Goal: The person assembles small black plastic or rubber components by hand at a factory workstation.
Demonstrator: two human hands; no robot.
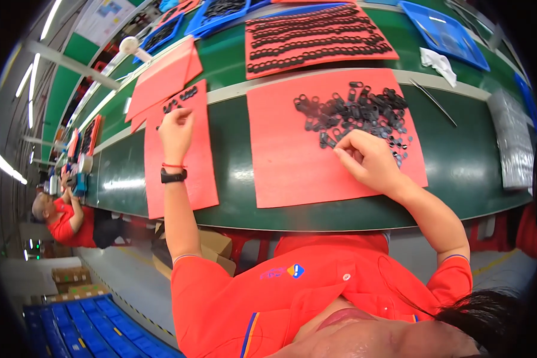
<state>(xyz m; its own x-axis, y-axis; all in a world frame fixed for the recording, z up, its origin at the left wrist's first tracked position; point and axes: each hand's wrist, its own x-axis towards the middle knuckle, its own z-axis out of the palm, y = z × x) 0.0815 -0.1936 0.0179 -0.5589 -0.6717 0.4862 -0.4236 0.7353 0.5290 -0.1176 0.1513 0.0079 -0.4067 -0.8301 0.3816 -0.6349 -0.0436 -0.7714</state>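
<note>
My left hand [177, 132], with a black band on its wrist, is over a narrow salmon-red mat [188, 173]. Its fingers are curled together just below a few small black oblong parts [188, 93] laid at the mat's far end. What the fingertips hold, if anything, is hidden. At the near edge of a loose heap of black ring-ended parts [355, 110], my right hand [369, 160] has thumb and index finger pinched together. I cannot make out anything between them. The heap lies on a wider salmon-red mat [292, 173], with small dark discs [398, 143] scattered beside it.
Beyond a pale rail, another mat [322, 62] carries rows of black parts. Metal tweezers [434, 102] lie right of the heap, near a white cloth [438, 64] and a blue tray [444, 36]. Stacked clear plastic trays [512, 143] stand far right. A co-worker [71, 218] sits at far left.
</note>
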